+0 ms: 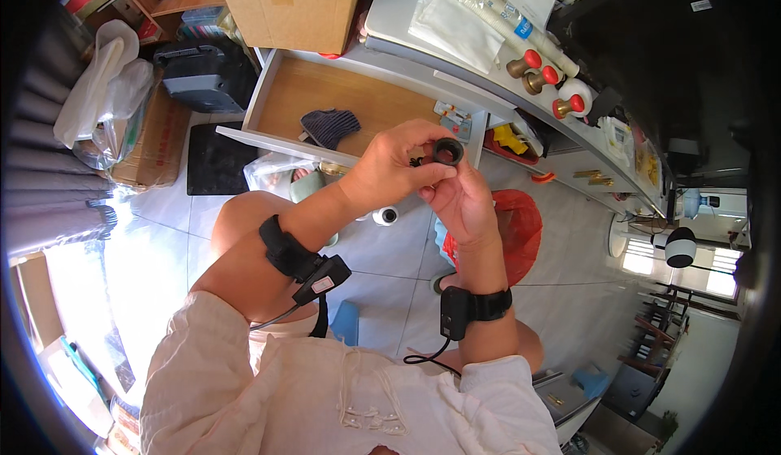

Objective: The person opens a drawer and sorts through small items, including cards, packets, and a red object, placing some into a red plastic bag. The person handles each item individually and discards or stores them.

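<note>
Above the open drawer's right part, a small black ring (460, 151) is pinched between my two hands, its round hole facing up. My left hand (390, 159) reaches in from the left, thumb under the ring's lower edge. From below right comes my right hand (467, 208), with its fingertips around the ring partly hidden behind it. A bit of something dark (416, 162) shows between the left fingers; what it is cannot be told. The drawer (366, 89) behind holds a striped dark cloth item (330, 128) and small packets (453, 113) at its right end.
A red plastic bag (521, 235) lines a bin beside my right forearm. Brass fittings with red caps (537, 81) stand on the cabinet top (393, 21). A white round object (385, 215) lies below my hands. A cardboard box (290, 9) rests at the drawer's back left.
</note>
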Tool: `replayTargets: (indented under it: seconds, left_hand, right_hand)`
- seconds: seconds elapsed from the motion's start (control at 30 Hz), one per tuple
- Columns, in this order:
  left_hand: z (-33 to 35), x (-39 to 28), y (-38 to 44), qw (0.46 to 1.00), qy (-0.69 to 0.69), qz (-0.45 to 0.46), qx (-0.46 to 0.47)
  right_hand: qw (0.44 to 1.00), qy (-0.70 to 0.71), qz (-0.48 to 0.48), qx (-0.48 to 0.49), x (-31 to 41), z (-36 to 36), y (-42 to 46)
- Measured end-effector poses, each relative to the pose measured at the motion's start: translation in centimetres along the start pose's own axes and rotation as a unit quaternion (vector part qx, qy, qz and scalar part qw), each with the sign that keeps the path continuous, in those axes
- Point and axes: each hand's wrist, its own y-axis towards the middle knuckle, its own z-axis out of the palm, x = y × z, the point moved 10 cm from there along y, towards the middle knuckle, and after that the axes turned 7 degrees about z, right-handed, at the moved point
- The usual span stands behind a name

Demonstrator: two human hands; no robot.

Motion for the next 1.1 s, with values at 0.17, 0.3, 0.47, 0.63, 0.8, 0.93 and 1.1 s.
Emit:
replayTargets:
  seconds: [0.17, 0.3, 0.47, 0.63, 0.8, 0.93, 1.1]
  left_hand:
    - [0.3, -0.9, 0.3, 0.999, 0.024, 0.011, -0.025]
    - [0.6, -0.2, 0.6, 1.000, 0.003, 0.000, -0.027]
    - [2.3, 4.1, 0.1, 0.944, -0.278, -0.179, -0.024]
    - [3.9, 4.8, -0.4, 0.862, -0.433, -0.263, -0.016]
    - [5.5, 5.1, -1.2, 0.847, -0.443, -0.295, 0.004]
    - [6.4, 5.5, -1.7, 0.842, -0.436, -0.315, 0.030]
    - [7.6, 6.5, -2.1, 0.842, -0.427, -0.326, 0.041]
  right_hand:
    - [0.999, 0.023, -0.009, -0.040, 0.2, 0.4, -0.7]
    - [0.998, -0.009, 0.005, -0.067, 0.2, -0.2, -1.2]
    - [0.890, -0.317, -0.110, -0.310, 4.4, -2.2, -3.8]
    - [0.784, -0.473, -0.279, -0.290, 7.2, 1.4, -4.7]
    - [0.640, -0.642, -0.322, -0.272, 7.7, 4.2, -4.5]
    - [0.636, -0.640, -0.321, -0.287, 7.8, 4.0, -5.0]
    - [0.642, -0.637, -0.297, -0.308, 8.0, 2.7, -5.9]
